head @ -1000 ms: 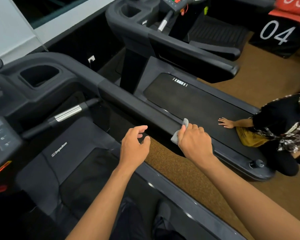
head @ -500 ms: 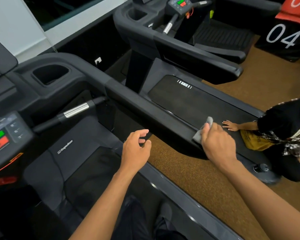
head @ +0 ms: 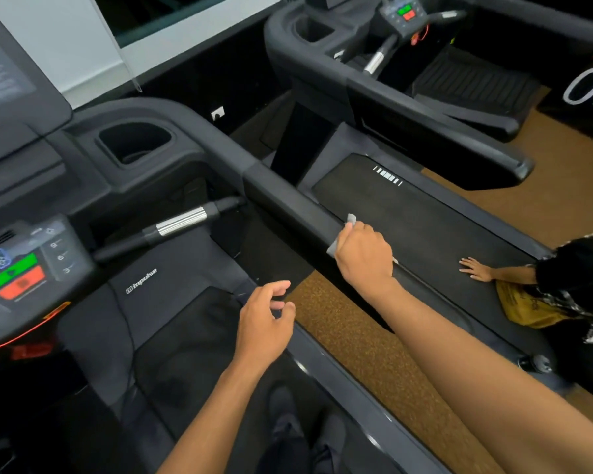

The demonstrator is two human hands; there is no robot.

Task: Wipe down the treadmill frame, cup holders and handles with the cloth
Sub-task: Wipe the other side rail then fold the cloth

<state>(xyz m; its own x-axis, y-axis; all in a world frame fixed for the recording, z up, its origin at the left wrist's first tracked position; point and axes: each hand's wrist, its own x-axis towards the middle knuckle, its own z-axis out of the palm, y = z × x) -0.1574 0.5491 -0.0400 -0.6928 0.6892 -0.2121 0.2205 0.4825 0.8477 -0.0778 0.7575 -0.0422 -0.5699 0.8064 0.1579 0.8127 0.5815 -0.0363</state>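
— Which part of the treadmill (head: 158,292) is being done right now?

— The long side rail (head: 288,206), the dark arm running back from the console (head: 18,268). I'd call it the frame step, roughly halfway along that rail.

— And the other parts?

— From here I can't tell whether they've been wiped. I'd guess the 1 cup holder (head: 134,142) I can see and the handle (head: 182,222) with the silver band come after.

— What are the 2 hands doing?

— The right hand (head: 365,256) is curled over the cloth (head: 351,219), pressing it onto the top of the rail. A grey corner pokes out past the fingers. The left hand (head: 262,323) hangs in the air near the rail's inner side, fingers loosely bent, holding nothing.

— So what does the next move need?

— I'd say a firm slide along the rail with the cloth wrapped over its rounded edge. The cup holder would need the cloth pushed down into the recess.

— Anyone in the way?

— Another person's hand (head: 474,268) rests flat on the next treadmill's belt, apart from the rail.
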